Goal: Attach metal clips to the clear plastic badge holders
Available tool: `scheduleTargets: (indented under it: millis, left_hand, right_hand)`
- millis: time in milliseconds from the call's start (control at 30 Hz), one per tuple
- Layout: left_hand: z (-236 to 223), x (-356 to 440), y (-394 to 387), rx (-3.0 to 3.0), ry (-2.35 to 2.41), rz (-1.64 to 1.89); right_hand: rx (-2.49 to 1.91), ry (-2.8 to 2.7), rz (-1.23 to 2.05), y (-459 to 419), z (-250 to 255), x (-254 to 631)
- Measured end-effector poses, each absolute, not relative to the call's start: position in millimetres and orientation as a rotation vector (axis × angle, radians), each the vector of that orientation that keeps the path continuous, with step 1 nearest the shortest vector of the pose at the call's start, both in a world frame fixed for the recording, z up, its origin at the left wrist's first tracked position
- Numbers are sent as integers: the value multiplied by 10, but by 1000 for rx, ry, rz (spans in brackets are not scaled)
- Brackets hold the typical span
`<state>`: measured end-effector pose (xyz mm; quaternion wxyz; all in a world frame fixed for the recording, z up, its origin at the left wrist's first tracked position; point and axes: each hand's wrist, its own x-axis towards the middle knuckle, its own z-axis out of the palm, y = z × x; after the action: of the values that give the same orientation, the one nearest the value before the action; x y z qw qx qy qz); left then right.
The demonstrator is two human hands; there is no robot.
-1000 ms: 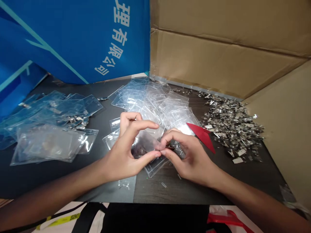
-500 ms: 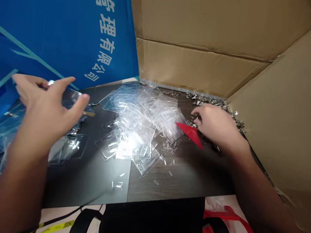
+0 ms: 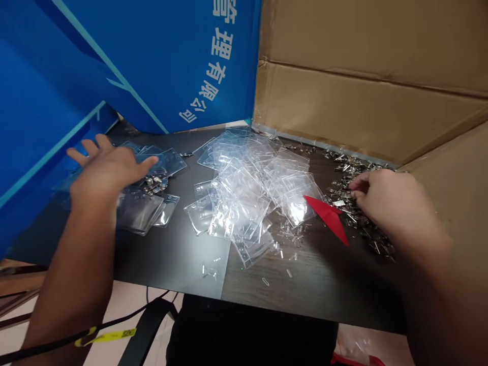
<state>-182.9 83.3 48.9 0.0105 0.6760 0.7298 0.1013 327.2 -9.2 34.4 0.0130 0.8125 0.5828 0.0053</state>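
My left hand (image 3: 109,165) hovers palm down over the left pile of clear plastic badge holders (image 3: 141,211), its fingers spread and nothing held. Shiny metal clips (image 3: 156,183) lie among those holders beside my thumb. On the right, my right hand (image 3: 396,198) reaches into a heap of small metal clips (image 3: 348,165). Its thumb and index finger are pinched together at the heap's near side; whatever is between them is too small or hidden to make out. A large loose pile of clear badge holders (image 3: 244,188) lies between both hands.
A red pointed piece (image 3: 328,218) lies between the holders and the clip heap. Small clear strips (image 3: 292,231) are scattered on the dark table (image 3: 255,300). A blue printed panel (image 3: 152,61) and cardboard walls (image 3: 343,101) stand behind and at the right.
My left hand has let go of a clear badge holder over the left pile and spread its fingers. My right hand stays at the clips, fingers pinched. The view has swung left.
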Motion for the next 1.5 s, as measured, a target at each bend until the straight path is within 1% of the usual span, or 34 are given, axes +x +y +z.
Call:
scheduleTargets:
  millis: [33,67,100,167,233,267,333,467,633,700,733,800,833,933,1000,1067,1133,1200,1267,1400,1500]
  left_hand:
    - [501,-1735,795,2065,2397,288]
    - [516,-1608,756,2121,2432,352]
    - [527,-1460,716,2241,2360,386]
    - [511,-1149,643,2510,1987,440]
    - [424,-885,577,2658,1400,378]
    - [357,-785,547,2689,1195,320]
    - [208,-652,495,2751,968,237]
    - [11,-574,449,2838,853,210]
    - [26,-542,425,3011,858,216]
    - [48,-517,398,3004,929,282]
    - [56,-503,382,2960,977,374]
    - [75,-470,348,2768,1091,650]
    - [86,-451,332,2625,1139,800]
    - [131,-387,299,2110,1188,1109]
    - [158,-349,296,1829,1139,1159]
    - [169,-322,300,1669,1065,1114]
    - [161,-306,296,1626,953,1054]
    - [142,-292,273,1638,799,979]
    - [127,-271,229,1650,639,889]
    - [127,-217,132,1678,484,782]
    - [115,-193,113,1714,514,763]
  right_hand:
    - [2563,1773,38,-105,377,3243]
    - [2595,1730,50,-117,411,3214]
    - [2627,1691,59,-128,444,3186]
    - [2674,1630,62,-142,502,3139]
    - [2680,1589,55,-146,548,3105]
    - [2674,1572,56,-145,566,3090]
    - [2669,1540,64,-142,588,3062]
    - [2699,1594,192,-163,549,3023]
    - [2713,1913,556,-201,382,3048]
    - [2712,2015,615,-193,340,3042]
    - [2719,2078,590,-186,333,3024]
    - [2732,2256,411,-181,339,2953]
    - [2733,2359,251,-186,346,2900]
    - [2714,2560,-463,-247,341,2698]
    - [2643,2591,-985,-311,293,2562]
    - [2564,2562,-1439,-367,214,2452]
    - [2509,2415,-1910,-396,129,2378]
    - [2447,2229,-2248,-398,67,2334]
    - [2317,2202,-2335,-386,42,2303]
    - [1784,2424,-2291,-386,62,2219]
    - [1688,2438,-2351,-413,67,2151]
